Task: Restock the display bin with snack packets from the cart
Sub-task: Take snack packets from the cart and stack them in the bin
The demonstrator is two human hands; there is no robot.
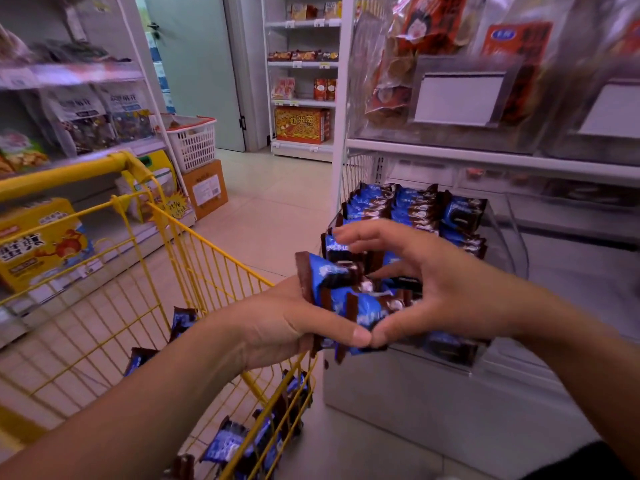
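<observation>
My left hand (277, 320) grips a bunch of blue-and-brown snack packets (349, 292) just in front of the clear display bin (512, 244). My right hand (440, 282) reaches over the bunch, its thumb under the packets beside the left thumb and its fingers curled above them. Rows of the same packets (408, 206) stand upright in the back of the bin. More packets (242, 441) lie scattered in the yellow wire cart (194, 251) at lower left.
The bin sits on a white shelf unit (415, 410) with bagged snacks and blank price holders (457, 98) above. Left of the cart runs a shelf with yellow boxes (38, 244). A white basket (194, 143) on a cardboard box (206, 188) stands down the aisle.
</observation>
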